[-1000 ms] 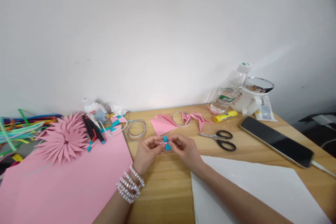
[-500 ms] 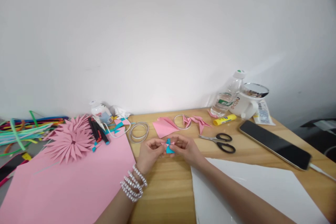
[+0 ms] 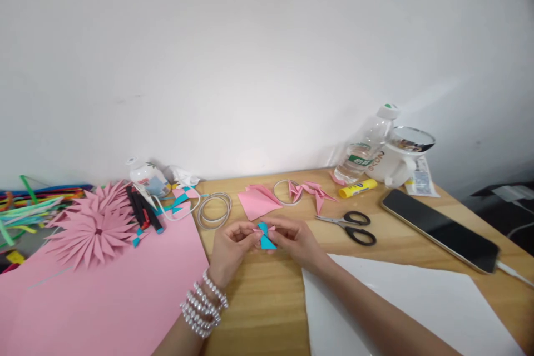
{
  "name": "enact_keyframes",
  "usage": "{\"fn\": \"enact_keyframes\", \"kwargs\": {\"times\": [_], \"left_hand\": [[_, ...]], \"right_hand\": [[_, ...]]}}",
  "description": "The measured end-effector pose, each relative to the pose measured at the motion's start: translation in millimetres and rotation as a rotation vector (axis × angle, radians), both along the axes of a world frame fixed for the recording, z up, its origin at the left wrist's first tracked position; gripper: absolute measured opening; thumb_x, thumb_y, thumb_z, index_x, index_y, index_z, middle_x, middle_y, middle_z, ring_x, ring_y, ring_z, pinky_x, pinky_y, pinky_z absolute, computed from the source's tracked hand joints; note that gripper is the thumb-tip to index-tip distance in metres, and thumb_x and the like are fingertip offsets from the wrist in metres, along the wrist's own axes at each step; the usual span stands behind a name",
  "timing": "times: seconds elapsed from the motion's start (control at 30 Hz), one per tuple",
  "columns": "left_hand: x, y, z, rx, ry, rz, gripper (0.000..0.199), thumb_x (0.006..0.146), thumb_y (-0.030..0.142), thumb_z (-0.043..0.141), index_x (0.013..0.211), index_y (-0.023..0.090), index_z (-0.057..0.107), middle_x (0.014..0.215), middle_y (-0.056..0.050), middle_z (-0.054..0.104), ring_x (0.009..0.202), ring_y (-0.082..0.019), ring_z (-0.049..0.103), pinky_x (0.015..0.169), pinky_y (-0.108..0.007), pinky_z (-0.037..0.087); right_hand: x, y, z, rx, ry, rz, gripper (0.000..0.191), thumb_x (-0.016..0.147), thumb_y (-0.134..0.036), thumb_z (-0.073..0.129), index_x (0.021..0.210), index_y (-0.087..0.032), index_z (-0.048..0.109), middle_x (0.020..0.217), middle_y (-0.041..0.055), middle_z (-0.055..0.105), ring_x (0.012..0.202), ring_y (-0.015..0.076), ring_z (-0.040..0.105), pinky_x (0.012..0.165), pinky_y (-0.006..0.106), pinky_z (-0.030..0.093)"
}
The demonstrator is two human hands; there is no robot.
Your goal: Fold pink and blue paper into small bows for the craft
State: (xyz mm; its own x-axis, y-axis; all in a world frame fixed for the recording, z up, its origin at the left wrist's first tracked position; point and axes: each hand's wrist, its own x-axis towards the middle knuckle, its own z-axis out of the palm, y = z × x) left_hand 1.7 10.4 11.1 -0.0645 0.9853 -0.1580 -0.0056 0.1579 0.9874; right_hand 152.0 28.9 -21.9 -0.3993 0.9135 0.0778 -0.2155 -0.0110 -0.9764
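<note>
Between my two hands is a small folded paper piece point(image 3: 267, 240), blue in the middle with pink points at its sides. My left hand point(image 3: 232, 245), with bead bracelets at the wrist, pinches its left side. On its right side, my right hand point(image 3: 297, 240) grips it with thumb and fingers. Just beyond the hands lie a pink paper square point(image 3: 257, 202) and pink folded paper shapes point(image 3: 317, 193). Black-handled scissors point(image 3: 349, 225) rest to the right of my right hand.
Pink paper point(image 3: 125, 300) covers the left side, bearing pleated pink paper flowers point(image 3: 94, 233) and markers point(image 3: 144, 208). Metal rings point(image 3: 214, 211) lie behind my left hand. To the right are a white sheet point(image 3: 400, 295), a phone point(image 3: 440, 229), a glue stick point(image 3: 357, 188), a water bottle point(image 3: 367, 147) and a mug point(image 3: 394, 166).
The folded piece has turned slightly between my fingers, and more of its blue face shows. Both hands keep hold of it. The view has shifted a little.
</note>
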Motion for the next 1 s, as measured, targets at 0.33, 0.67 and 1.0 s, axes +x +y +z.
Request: {"fn": "enact_keyframes", "kwargs": {"times": [0.33, 0.67, 1.0], "left_hand": [[-0.8, 1.5, -3.6, -0.052, -0.034, 0.008, 0.016, 0.052, 0.018, 0.072, 0.056, 0.013, 0.058, 0.047, 0.001, 0.062, 0.044, -0.011, 0.058, 0.045, -0.020, 0.049], [0.6, -1.8, 2.8, -0.054, -0.094, -0.011, 0.024, 0.053, 0.025, 0.074, 0.068, 0.010, 0.065, 0.060, -0.005, 0.068, 0.054, -0.015, 0.062, 0.055, -0.026, 0.053], [-4.6, 0.4, 1.9, -0.054, -0.077, -0.056, 0.025, 0.053, 0.021, 0.074, 0.073, 0.009, 0.064, 0.055, -0.003, 0.066, 0.050, -0.013, 0.061, 0.049, -0.022, 0.051]], "right_hand": [[-1.6, 0.2, -2.4, -0.057, 0.003, -0.014, 0.031, 0.068, -0.032, 0.065, 0.096, -0.019, 0.062, 0.074, 0.0001, 0.059, 0.057, 0.0106, 0.059, 0.054, 0.024, 0.053], [-2.2, 0.0, 0.7, -0.021, 0.008, -0.088, 0.030, 0.067, -0.035, 0.065, 0.092, -0.020, 0.064, 0.071, 0.0000, 0.059, 0.062, 0.0120, 0.059, 0.053, 0.023, 0.054], [1.0, -3.2, 2.5, -0.034, 0.053, 0.069, 0.035, 0.072, -0.033, 0.060, 0.106, -0.021, 0.060, 0.081, 0.0008, 0.062, 0.071, 0.0128, 0.060, 0.066, 0.029, 0.054]]}}
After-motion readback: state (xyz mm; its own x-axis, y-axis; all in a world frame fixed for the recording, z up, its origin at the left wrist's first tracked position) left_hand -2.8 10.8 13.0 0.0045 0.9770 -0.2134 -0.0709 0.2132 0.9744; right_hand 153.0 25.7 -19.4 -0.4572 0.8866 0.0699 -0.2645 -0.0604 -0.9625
